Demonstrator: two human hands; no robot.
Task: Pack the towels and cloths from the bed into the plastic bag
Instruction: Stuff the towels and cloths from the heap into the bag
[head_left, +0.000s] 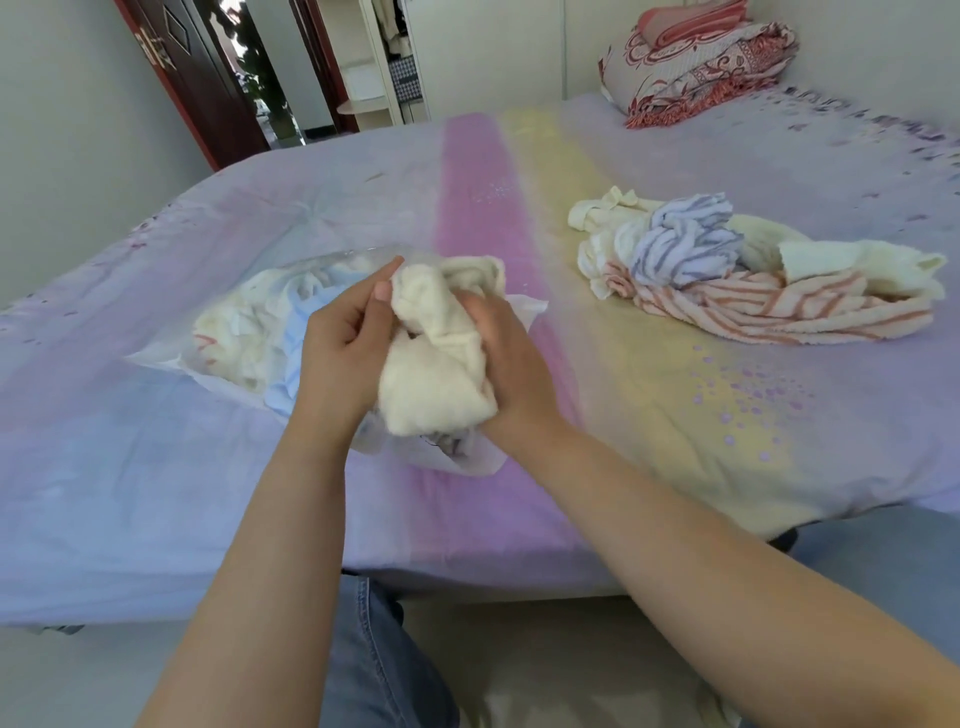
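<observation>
Fingers of left hand (340, 332) and right hand (511, 358) curled round a cream towel (436, 364), held just over the plastic bag (234, 332) mouth. Bag looks part-filled. Loose pile (727, 270) of cloths left on bed (675, 441), well apart.

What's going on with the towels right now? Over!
Both hands, left hand and right hand, grip a cream towel over the plastic bag. Bag part full. Towel pile waits on the bed. Nothing in the way.
</observation>
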